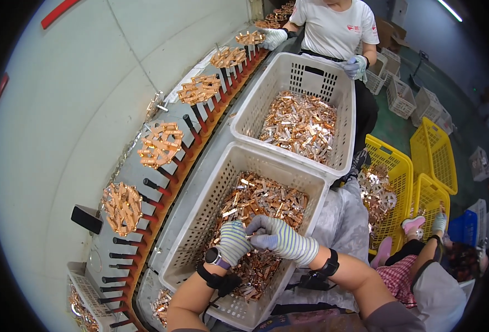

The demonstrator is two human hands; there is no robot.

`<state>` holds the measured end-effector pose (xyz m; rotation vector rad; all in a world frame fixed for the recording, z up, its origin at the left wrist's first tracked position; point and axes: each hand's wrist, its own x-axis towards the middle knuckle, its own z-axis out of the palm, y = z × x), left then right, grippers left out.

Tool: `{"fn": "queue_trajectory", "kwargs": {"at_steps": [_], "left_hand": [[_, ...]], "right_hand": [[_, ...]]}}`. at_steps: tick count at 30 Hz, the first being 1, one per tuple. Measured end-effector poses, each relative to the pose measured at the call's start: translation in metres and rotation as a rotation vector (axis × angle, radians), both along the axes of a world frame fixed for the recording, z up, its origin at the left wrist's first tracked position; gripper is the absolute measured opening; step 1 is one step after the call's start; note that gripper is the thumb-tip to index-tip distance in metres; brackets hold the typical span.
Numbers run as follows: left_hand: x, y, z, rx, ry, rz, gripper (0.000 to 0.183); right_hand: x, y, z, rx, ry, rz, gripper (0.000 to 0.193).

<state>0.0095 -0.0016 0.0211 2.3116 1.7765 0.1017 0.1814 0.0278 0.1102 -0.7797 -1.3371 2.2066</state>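
Both my hands wear striped, light-coloured work gloves and meet over the near grey plastic crate (pixel 170 275), which holds many small copper-coloured metal parts (pixel 255 199). My left hand (pixel 235 243) is closed, its fingertips turned toward the other hand. Thumb and forefinger of my right hand (pixel 283 240) pinch together beside it, and a small shiny metal part (pixel 249 237) shows between the two hands. What the left fingers hold is hidden. A watch (pixel 213 256) sits on my left wrist, and black straps are round both forearms.
Left of the crate runs a conveyor with upright red-and-black rods (pixel 157 186); beside them sit round copper-coloured clusters (pixel 121 207). A phone (pixel 87 219) stands by the wall. Beyond is a second filled crate (pixel 348 124) and a gloved co-worker (pixel 338 27). Yellow baskets (pixel 404 166) and another person are at right.
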Motion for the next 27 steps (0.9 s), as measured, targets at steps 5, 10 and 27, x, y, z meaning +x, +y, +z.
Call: {"fn": "queue_trajectory", "kwargs": {"at_steps": [5,10,27], "left_hand": [[-0.042,-0.019,-0.076,-0.113,-0.728,0.142,0.028],[-0.030,-0.016,-0.049,-0.196,-1.056,0.266,0.044],[-0.022,-0.006,-0.123,-0.633,-2.288,0.670,0.038]], "right_hand": [[0.010,0.002,0.012,-0.146,0.280,0.085,0.015],[-0.004,0.020,0.020,0.437,-0.112,-0.161,0.021],[-0.015,0.021,0.010,1.178,-0.150,-0.170,0.030]]}}
